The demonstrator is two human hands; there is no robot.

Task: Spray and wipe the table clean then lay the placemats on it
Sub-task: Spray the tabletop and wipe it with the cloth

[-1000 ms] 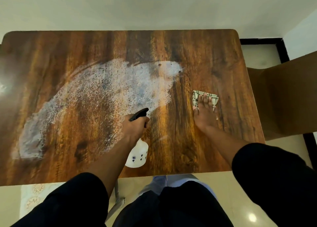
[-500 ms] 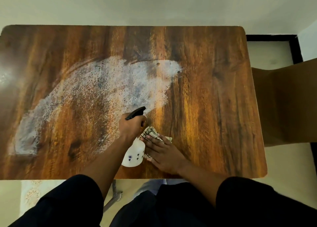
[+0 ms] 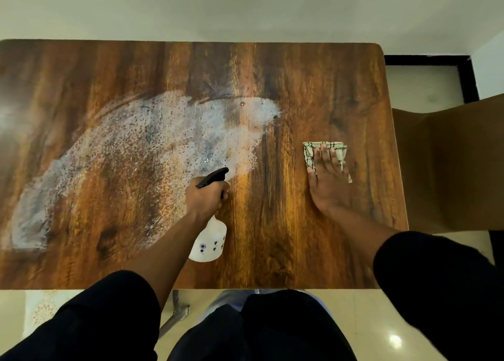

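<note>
Near edge: dark sleeves [image 3: 436,287] low in view, both forearms reaching out over the wooden table [image 3: 313,68].

Left hand [image 3: 206,194] clenched round the neck of a white spray bottle [image 3: 208,242]; bottle body trailing back toward the near edge, black nozzle [image 3: 214,177] pointing away and slightly rightward, at the near fringe of the spray patch. Trigger finger hidden; no telling whether squeezed.

Right hand [image 3: 328,182] flat, fingers straight and spread, pressing a folded checked cloth [image 3: 324,153] onto the tabletop. Cloth showing beyond and beside the fingertips, right half of the table, on dry wood.

Further out: white foamy spray patch [image 3: 141,153], long axis running from the near left corner diagonally up toward centre, far-right tip ending near mid-table. Patch wholly to the left of the cloth, a strip of bare wood between.

Judgement: wiping underway on the dry right side; main wet band untouched. Coming stroke likely a leftward sweep, right hand the only one on the cloth, and the bottle hand sitting in that path.

No placemats in view. Brown chair [image 3: 450,164] at the table's right end.
</note>
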